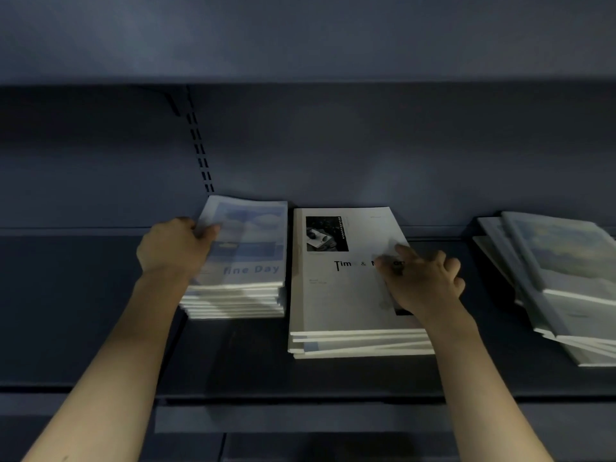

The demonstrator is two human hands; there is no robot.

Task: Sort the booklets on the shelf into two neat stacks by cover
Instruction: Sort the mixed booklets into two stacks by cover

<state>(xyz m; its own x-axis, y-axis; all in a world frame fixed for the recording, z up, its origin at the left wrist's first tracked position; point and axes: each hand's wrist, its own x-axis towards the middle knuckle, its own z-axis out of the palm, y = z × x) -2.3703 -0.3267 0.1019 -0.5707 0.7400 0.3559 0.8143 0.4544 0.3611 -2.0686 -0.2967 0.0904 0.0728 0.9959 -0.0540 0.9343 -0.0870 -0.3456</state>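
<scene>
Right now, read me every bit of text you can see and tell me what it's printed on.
"fine Day": top booklet of the left stack.
"Tim… & M…": top booklet of the middle stack, partly covered by the right hand.
Small print on that cover: too blurred.
Right pile: nothing legible.

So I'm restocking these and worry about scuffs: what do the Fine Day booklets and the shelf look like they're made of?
Fine Day booklets: paper, seemingly a matte printed cover; thin white page edges show in the stack. Shelf: probably painted metal, dark matte, judging by its slotted upright.
</scene>
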